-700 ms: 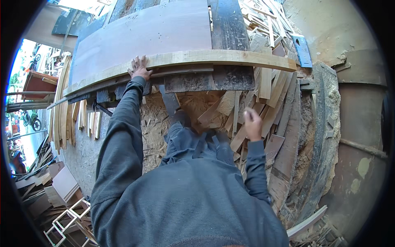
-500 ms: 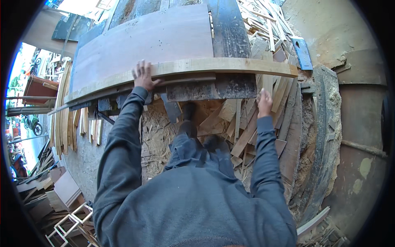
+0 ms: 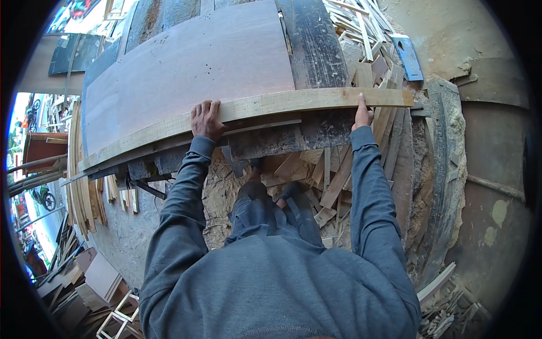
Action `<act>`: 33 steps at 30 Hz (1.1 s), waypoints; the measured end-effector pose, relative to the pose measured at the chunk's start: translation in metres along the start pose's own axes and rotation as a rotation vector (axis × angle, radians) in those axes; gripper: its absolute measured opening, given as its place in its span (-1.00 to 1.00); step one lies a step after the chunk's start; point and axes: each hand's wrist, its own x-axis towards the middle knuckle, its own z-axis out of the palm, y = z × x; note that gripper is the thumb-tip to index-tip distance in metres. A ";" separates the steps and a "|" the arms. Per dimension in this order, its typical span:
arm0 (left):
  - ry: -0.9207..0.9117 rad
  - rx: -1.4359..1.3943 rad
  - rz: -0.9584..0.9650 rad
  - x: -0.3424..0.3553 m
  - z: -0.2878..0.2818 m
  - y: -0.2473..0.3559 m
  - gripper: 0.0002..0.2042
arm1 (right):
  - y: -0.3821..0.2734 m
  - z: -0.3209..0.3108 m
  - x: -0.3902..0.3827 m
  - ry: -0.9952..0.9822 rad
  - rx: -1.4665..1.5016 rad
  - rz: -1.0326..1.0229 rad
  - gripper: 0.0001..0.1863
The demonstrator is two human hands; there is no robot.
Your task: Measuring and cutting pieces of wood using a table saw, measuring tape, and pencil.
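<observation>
A long, pale wooden plank (image 3: 282, 101) lies along the near edge of a plywood sheet (image 3: 186, 73), its right end sticking out past the workbench. My left hand (image 3: 208, 120) is wrapped over the plank left of its middle, fingers bent across the top face. Near the right end, my right hand (image 3: 363, 114) grips the plank's near edge, with the thumb up on the top face and the other fingers mostly hidden below. Under the plank shows the bench's dark, worn front beam (image 3: 327, 127).
Scrap wood (image 3: 339, 181) and sawdust lie about my feet below the bench. Upright boards (image 3: 84, 186) stand at the left. A blue metal piece (image 3: 407, 56) rests at the far right, beyond a rough timber beam (image 3: 446, 152). Small wooden frames (image 3: 121, 316) lie at lower left.
My right hand, earlier below the plank and apart from it, has risen to grip its right end. My left hand's fingers, earlier spread flat, now curl over the plank.
</observation>
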 end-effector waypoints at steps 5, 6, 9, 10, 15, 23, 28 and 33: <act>-0.013 0.034 -0.030 -0.002 0.001 0.001 -0.49 | 0.009 -0.004 0.006 -0.004 -0.073 0.014 -0.10; 0.001 0.043 -0.035 -0.003 0.002 0.000 -0.49 | 0.012 -0.007 0.009 -0.049 -0.074 -0.024 -0.05; 0.023 0.077 -0.021 -0.002 0.003 0.000 -0.48 | 0.019 -0.013 0.020 -0.101 -0.148 0.003 0.02; 0.016 0.087 -0.036 -0.002 0.003 0.001 -0.46 | 0.022 -0.013 0.021 -0.080 -0.162 0.012 0.06; -0.071 0.032 -0.121 -0.016 -0.004 0.008 -0.27 | 0.020 -0.013 0.020 -0.087 -0.169 0.003 0.04; 0.152 0.000 0.182 -0.026 0.014 -0.006 -0.01 | 0.013 -0.012 0.020 -0.175 0.096 0.126 -0.18; 0.219 -0.013 0.193 -0.018 0.015 -0.004 -0.05 | -0.002 0.020 0.026 -0.092 0.178 0.093 -0.27; 0.259 -0.022 0.224 0.019 0.022 -0.015 -0.04 | -0.019 0.055 0.037 -0.065 0.132 0.057 -0.28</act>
